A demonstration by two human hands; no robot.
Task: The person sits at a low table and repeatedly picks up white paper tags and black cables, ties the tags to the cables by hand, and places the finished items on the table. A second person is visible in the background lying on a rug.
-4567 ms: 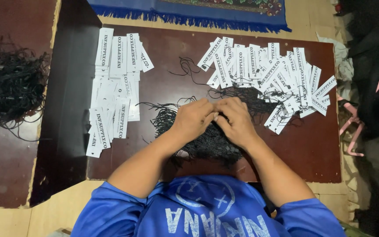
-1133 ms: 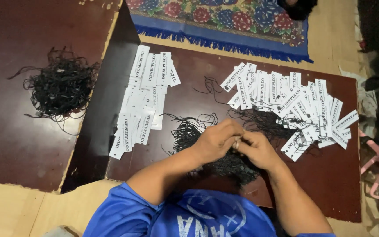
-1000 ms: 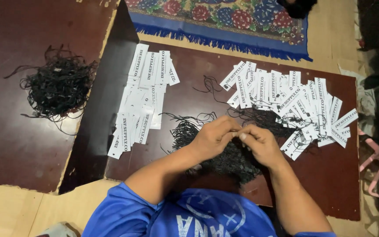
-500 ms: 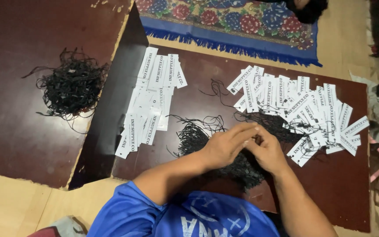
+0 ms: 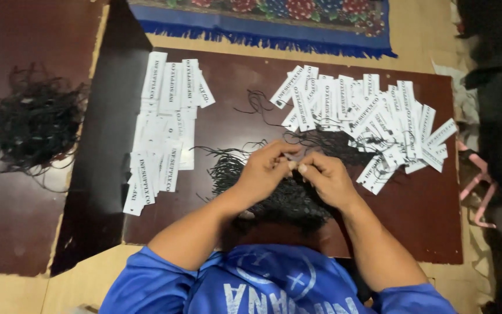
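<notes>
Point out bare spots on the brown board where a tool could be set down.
Free: the board at its lower right, below the right tag pile; also the strip between that pile and the left tag pile. Crowded: the centre, where both hands work over the black string heap.

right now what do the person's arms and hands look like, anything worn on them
Both hands, left hand and right hand, are bare: no gloves, rings or watch visible. The forearms are bare too. Short blue sleeves of a shirt with white markings end near the elbows.
</notes>
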